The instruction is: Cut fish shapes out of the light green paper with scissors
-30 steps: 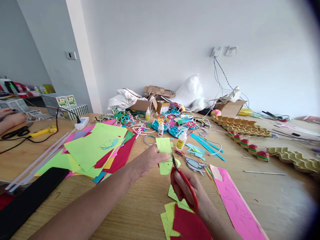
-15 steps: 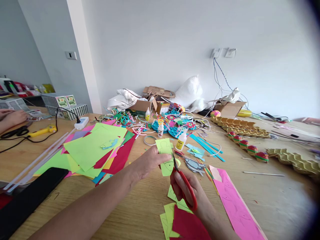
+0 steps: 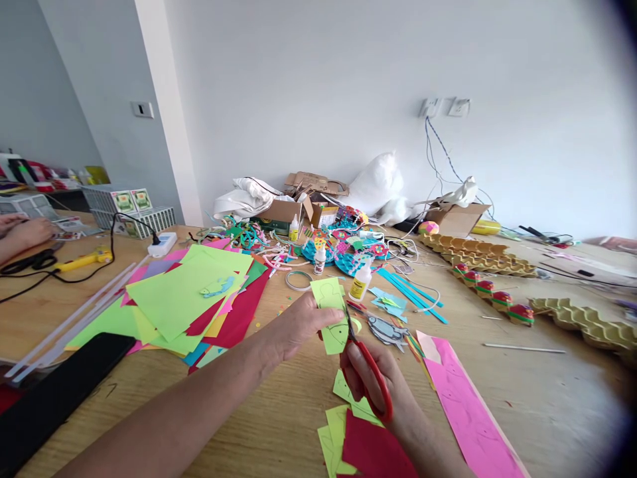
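My left hand point(image 3: 303, 325) pinches a yellow-green paper strip point(image 3: 334, 340) with drawn outlines, thumb on top. Red-handled scissors point(image 3: 377, 378) are in my right hand point(image 3: 365, 375), their blades at the strip's right edge. A thin cut piece of the paper curls beside the blades. Below my hands lie more yellow-green drawn pieces point(image 3: 331, 428) and a dark red sheet point(image 3: 373, 446). Just beyond the scissors rests a grey-blue paper fish point(image 3: 387, 330). On the right is a pink paper strip point(image 3: 470, 405) with faint drawn lines.
Coloured paper sheets point(image 3: 186, 292) are piled on the left near a black phone-like slab point(image 3: 64, 392). Glue bottles point(image 3: 360, 281) stand mid-table before a craft heap. Egg-carton strips point(image 3: 582, 322) lie right. Another person's hands point(image 3: 30, 231) show at far left.
The paper strip has shifted very slightly down and right between my hands. The scissors stay at its right edge; little else differs.
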Tool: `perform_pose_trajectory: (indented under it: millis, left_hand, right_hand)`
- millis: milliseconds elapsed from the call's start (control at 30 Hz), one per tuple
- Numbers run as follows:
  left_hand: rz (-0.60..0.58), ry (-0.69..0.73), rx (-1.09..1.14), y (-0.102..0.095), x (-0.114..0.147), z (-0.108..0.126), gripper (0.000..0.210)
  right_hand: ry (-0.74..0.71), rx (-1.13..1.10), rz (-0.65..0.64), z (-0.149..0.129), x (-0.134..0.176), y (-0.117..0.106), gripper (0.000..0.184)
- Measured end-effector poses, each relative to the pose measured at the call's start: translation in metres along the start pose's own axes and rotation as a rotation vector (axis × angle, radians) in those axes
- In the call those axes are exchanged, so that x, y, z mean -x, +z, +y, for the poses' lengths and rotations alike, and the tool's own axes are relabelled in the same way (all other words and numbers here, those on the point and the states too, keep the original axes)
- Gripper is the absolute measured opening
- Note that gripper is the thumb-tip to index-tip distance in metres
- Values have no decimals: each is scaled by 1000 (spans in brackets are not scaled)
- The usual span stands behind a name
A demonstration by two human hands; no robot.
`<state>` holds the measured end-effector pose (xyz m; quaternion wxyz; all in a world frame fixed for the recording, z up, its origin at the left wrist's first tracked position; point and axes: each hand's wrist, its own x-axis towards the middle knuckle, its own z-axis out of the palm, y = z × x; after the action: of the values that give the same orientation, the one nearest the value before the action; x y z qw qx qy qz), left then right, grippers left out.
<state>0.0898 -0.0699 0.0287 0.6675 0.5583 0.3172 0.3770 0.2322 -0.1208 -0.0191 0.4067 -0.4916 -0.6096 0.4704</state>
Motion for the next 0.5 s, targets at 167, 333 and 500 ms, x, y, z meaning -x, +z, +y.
perform_pose_trajectory:
  millis: [167, 333, 500]
  left_hand:
    - [8, 3, 18, 1, -1, -1, 17]
    - [1, -1, 63, 1, 0, -1, 19]
    - [2, 4, 80, 0, 1, -2, 22]
  right_hand:
    - [-5, -15, 5, 1, 0, 1, 44]
    - [-10, -30, -1, 4, 0, 1, 45]
    - [-5, -47, 11, 4, -1, 1, 46]
